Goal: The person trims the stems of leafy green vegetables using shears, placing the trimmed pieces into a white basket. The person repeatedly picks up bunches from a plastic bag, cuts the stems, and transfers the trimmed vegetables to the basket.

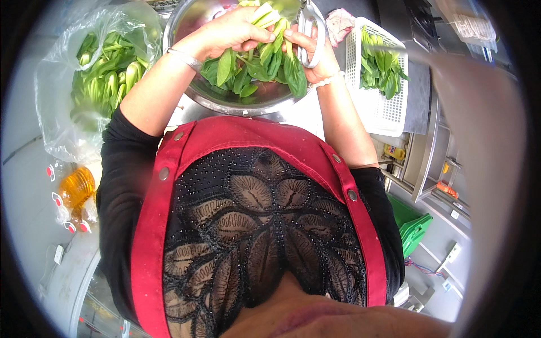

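Over a large stainless steel bowl (247, 110), my left hand (232, 33) holds a bunch of leafy greens (230, 69), with pale stems at its fingers and leaves hanging down. My right hand (315, 53) is round a pair of scissors (312, 31) with grey handles, whose blades are mostly hidden at the top edge. The thumb and a finger of this hand also touch a stem of the greens. Left of the bowl, more leafy greens (112, 84) lie in a clear plastic bag (59, 110). A white perforated basket (384, 118) on the right holds another bunch of greens (382, 65).
A crumpled cloth (339, 25) lies between bowl and basket. Bottles of yellow oil (77, 186) stand at lower left. Metal shelving (424, 164) and a green bin (412, 228) are at right. A blurred pale strip (494, 126) crosses the right side of the view.
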`<action>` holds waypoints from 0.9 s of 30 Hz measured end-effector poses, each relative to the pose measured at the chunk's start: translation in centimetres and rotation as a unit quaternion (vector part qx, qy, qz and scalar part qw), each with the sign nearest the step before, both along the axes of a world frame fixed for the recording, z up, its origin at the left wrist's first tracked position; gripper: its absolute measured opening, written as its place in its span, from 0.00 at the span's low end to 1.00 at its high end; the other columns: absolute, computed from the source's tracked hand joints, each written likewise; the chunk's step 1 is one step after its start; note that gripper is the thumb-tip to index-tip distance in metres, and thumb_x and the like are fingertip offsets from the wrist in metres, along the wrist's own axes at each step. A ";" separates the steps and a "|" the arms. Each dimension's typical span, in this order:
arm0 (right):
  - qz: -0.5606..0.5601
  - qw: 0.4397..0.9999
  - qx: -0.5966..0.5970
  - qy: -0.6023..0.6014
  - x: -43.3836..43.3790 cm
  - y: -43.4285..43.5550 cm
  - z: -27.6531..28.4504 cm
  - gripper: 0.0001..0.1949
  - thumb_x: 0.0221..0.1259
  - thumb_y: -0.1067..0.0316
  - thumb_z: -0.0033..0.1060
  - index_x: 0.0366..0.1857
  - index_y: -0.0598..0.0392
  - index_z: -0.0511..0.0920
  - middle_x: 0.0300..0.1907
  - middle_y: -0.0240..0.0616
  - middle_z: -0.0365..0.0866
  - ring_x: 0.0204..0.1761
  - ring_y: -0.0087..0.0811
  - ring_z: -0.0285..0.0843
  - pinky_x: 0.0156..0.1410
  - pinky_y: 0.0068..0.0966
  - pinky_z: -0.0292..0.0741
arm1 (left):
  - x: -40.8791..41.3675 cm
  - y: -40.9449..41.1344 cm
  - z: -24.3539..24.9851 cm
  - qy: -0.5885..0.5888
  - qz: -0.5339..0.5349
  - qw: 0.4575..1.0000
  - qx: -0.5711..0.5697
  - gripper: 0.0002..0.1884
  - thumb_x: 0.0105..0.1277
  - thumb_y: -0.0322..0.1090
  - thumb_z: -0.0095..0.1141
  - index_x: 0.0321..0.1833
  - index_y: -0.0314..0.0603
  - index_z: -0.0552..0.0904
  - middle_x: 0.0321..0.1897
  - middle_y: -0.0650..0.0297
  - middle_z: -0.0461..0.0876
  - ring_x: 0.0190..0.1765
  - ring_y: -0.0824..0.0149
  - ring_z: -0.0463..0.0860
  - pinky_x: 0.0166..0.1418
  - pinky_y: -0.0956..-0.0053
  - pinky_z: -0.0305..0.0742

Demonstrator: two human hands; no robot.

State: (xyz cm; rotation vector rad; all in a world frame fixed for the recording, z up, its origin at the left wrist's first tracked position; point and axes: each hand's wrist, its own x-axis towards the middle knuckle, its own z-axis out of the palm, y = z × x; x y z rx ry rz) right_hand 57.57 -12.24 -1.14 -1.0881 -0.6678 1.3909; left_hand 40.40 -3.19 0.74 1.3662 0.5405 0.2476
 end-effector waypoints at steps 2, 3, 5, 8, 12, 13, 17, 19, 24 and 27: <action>0.011 1.000 -0.015 0.024 0.3 0.0 -0.4 0.10 0.46 0.75 0.66 0.32 0.61 0.74 0.26 0.35 0.78 0.24 0.25 0.77 0.27 0.16 0.73 | -0.1 0.1 0.1 0.004 -0.007 1.000 -0.008 0.09 0.58 0.33 0.58 0.37 0.41 0.72 0.17 0.74 0.67 0.14 0.84 0.61 0.14 0.89 0.47; 0.012 0.999 -0.025 0.042 0.4 0.0 -0.6 0.11 0.46 0.75 0.66 0.32 0.61 0.74 0.26 0.36 0.78 0.24 0.25 0.77 0.27 0.17 0.73 | -0.1 0.0 0.3 0.011 -0.002 1.000 -0.006 0.10 0.58 0.33 0.58 0.38 0.41 0.72 0.17 0.74 0.67 0.14 0.83 0.61 0.14 0.89 0.48; -0.005 0.999 -0.027 0.044 0.3 0.0 -0.7 0.12 0.45 0.76 0.67 0.33 0.62 0.74 0.27 0.37 0.78 0.23 0.25 0.77 0.26 0.17 0.73 | 0.1 -0.5 0.6 0.023 0.007 1.000 -0.001 0.11 0.57 0.33 0.59 0.40 0.41 0.73 0.17 0.74 0.68 0.14 0.83 0.62 0.14 0.89 0.49; -0.048 0.999 -0.007 0.002 -0.2 -0.2 -0.8 0.13 0.44 0.75 0.67 0.33 0.62 0.73 0.27 0.36 0.78 0.22 0.24 0.76 0.23 0.16 0.71 | 0.5 -0.7 1.3 0.047 -0.024 0.998 0.035 0.13 0.56 0.34 0.60 0.42 0.42 0.74 0.19 0.74 0.70 0.17 0.84 0.64 0.16 0.88 0.52; -0.033 0.999 -0.005 -0.016 -0.6 -0.2 -0.4 0.15 0.43 0.75 0.69 0.34 0.60 0.72 0.26 0.34 0.77 0.21 0.21 0.74 0.21 0.14 0.69 | 1.1 -0.5 -1.8 -0.027 0.020 0.975 0.219 0.19 0.50 0.38 0.66 0.44 0.42 0.76 0.26 0.71 0.73 0.20 0.80 0.67 0.22 0.85 0.59; -0.027 0.999 -0.010 -0.018 -0.6 -0.3 -0.2 0.16 0.42 0.75 0.70 0.35 0.60 0.72 0.26 0.34 0.77 0.21 0.21 0.74 0.20 0.13 0.68 | 0.9 -0.5 -1.6 0.003 0.001 0.986 0.166 0.18 0.51 0.37 0.65 0.43 0.41 0.76 0.26 0.70 0.73 0.20 0.81 0.66 0.21 0.85 0.59; -0.015 0.999 -0.028 -0.017 0.0 -0.3 -0.2 0.17 0.41 0.75 0.70 0.37 0.59 0.73 0.27 0.34 0.77 0.23 0.22 0.75 0.23 0.15 0.70 | -0.1 0.4 -0.3 0.049 -0.075 0.996 0.019 0.13 0.54 0.35 0.62 0.40 0.42 0.75 0.25 0.70 0.73 0.19 0.83 0.64 0.18 0.87 0.54; -0.015 0.999 -0.030 -0.001 0.3 0.0 -0.7 0.17 0.41 0.75 0.70 0.37 0.60 0.73 0.28 0.34 0.78 0.26 0.23 0.76 0.25 0.16 0.72 | -0.5 0.7 -0.5 0.026 -0.089 0.996 -0.017 0.11 0.56 0.34 0.60 0.39 0.43 0.74 0.23 0.71 0.71 0.18 0.84 0.62 0.17 0.88 0.50; 0.024 0.999 -0.014 0.043 0.7 -0.1 -1.4 0.18 0.41 0.77 0.70 0.39 0.61 0.73 0.33 0.36 0.78 0.32 0.26 0.79 0.31 0.18 0.75 | -1.0 0.2 -0.1 -0.006 -0.061 0.995 -0.081 0.09 0.59 0.32 0.57 0.40 0.42 0.72 0.21 0.74 0.67 0.16 0.86 0.59 0.15 0.90 0.46; 0.051 0.997 -0.022 0.045 1.2 -0.2 -1.4 0.19 0.41 0.78 0.69 0.39 0.60 0.72 0.34 0.36 0.77 0.34 0.27 0.79 0.34 0.19 0.76 | -1.2 0.4 0.0 -0.013 -0.081 0.990 -0.113 0.09 0.57 0.31 0.58 0.38 0.43 0.73 0.21 0.74 0.67 0.17 0.85 0.58 0.16 0.89 0.47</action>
